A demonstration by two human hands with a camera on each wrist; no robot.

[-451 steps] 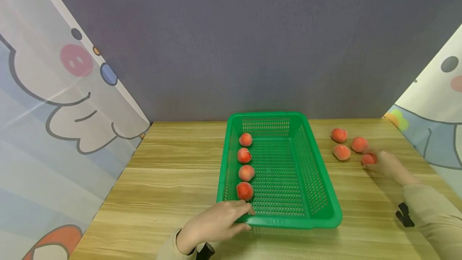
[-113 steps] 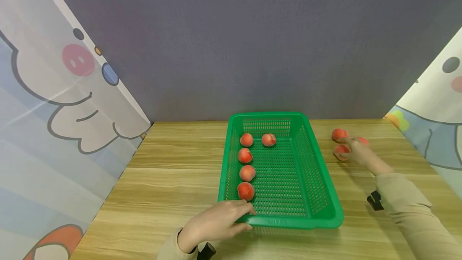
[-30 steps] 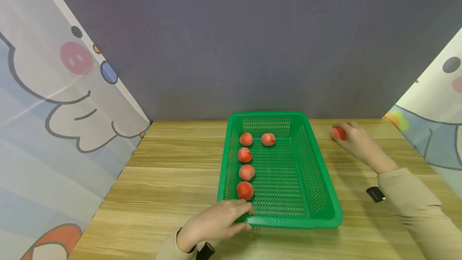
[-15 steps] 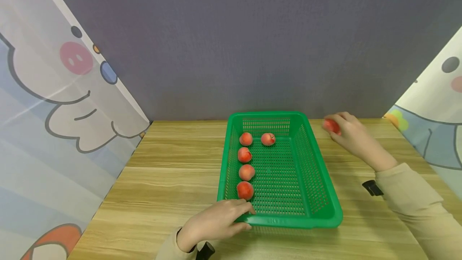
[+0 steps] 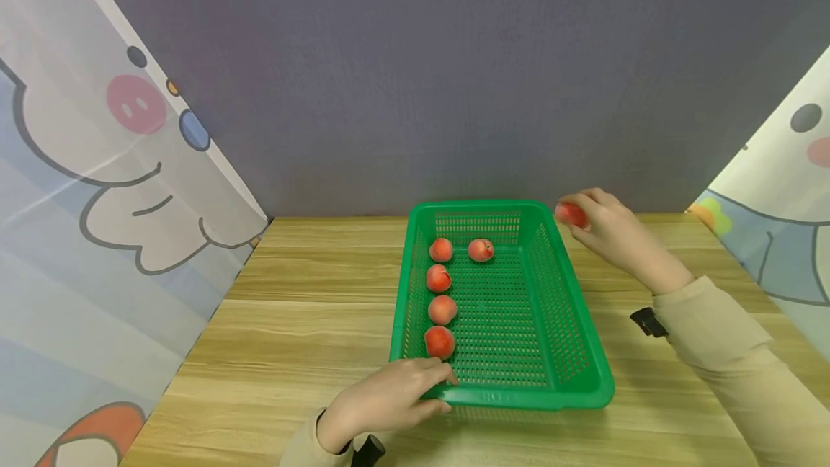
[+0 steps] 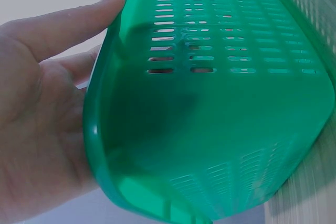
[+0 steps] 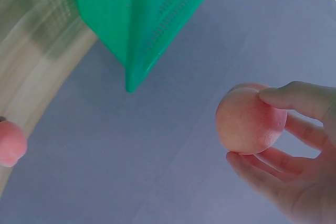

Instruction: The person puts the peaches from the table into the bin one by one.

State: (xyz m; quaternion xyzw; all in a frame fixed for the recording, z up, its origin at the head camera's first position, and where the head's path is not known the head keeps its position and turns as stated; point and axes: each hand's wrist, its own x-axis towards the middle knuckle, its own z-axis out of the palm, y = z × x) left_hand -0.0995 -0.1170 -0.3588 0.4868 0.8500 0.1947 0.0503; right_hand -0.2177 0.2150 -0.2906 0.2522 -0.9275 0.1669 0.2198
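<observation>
My right hand (image 5: 612, 233) pinches a peach (image 5: 570, 215) between thumb and fingers, raised beside the far right corner of a green plastic basket (image 5: 506, 399). In the right wrist view the same reddish-yellow peach (image 7: 249, 121) sits at the fingertips. At the basket's near left corner, my left hand (image 5: 389, 398) grips the rim, fingers over the inside and thumb outside. Inside, several peaches form a column along the left wall, from the far peach (image 5: 442, 250) to the near peach (image 5: 439, 342). Another peach (image 5: 481, 250) lies right of the far one.
One more peach (image 7: 10, 142) rests on the wooden table at the left of the right wrist view; my right arm hides that part of the table in the head view. A grey panel (image 5: 415, 92) rises behind the table, with cartoon-printed sheets (image 5: 162, 200) at the sides.
Since the oldest frame, one peach has been added in the basket, right of the far one. Lately my right hand has lifted a peach off the table and moved left. The left hand stays put.
</observation>
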